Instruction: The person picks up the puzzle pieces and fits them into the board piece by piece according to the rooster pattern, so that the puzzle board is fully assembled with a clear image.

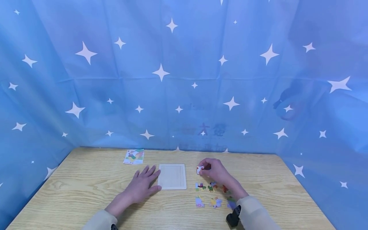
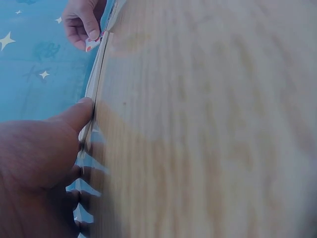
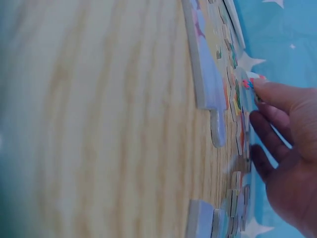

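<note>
My right hand (image 1: pixel 214 171) pinches a small jigsaw puzzle piece (image 1: pixel 199 170), white with red marks, between thumb and fingers. It is above the table, to the right of a shallow white puzzle tray (image 1: pixel 185 177). In the right wrist view the puzzle piece (image 3: pixel 255 80) shows at the thumb tip. My left hand (image 1: pixel 143 185) lies palm down with spread fingers, fingertips right at the tray's left edge. Below the right hand, several colourful jigsaw pieces (image 1: pixel 215 202) lie in loose rows, some partly hidden by the right forearm.
A small picture card (image 1: pixel 134 156) lies at the back left of the wooden table (image 1: pixel 80 182). Behind the table hangs a blue curtain (image 1: pixel 189 57) with white stars. A black device (image 1: pixel 233 218) is strapped at the right wrist, close over the tabletop.
</note>
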Demonstrator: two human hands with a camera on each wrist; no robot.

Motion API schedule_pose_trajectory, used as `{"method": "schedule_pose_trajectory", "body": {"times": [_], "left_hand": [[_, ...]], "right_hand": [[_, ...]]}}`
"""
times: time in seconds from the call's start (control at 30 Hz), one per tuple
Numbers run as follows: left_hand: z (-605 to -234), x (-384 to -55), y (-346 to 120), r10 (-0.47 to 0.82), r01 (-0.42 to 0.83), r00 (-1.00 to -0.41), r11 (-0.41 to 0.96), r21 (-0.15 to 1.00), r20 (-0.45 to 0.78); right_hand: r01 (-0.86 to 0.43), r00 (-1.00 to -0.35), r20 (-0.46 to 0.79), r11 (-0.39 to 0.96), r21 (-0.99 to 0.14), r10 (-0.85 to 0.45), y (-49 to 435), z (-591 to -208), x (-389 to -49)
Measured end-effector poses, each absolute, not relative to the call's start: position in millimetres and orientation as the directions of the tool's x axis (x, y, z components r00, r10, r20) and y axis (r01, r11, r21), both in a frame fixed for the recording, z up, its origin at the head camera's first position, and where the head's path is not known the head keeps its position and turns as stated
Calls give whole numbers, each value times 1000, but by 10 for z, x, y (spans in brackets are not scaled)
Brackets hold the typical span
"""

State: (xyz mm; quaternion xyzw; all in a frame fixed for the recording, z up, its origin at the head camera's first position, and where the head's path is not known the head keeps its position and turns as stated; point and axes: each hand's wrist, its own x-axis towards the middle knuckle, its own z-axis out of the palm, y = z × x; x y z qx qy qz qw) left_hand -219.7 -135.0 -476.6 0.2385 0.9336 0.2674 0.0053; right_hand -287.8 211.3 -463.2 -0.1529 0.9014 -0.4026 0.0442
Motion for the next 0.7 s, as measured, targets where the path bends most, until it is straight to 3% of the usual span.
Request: {"method": "schedule_pose_trajectory", "body": {"times": [0.43, 0.7], "left_hand": [[-4761, -2188, -1351, 450, 443, -886, 743, 501, 116], [-4780, -2195, -1364, 454, 445, -883, 734, 513, 117]], "right_hand": [[-225, -963, 91, 573, -788, -253, 1998, -4610, -2900], [-249, -951, 109, 507, -825, -289, 1847, -4583, -2903]]}}
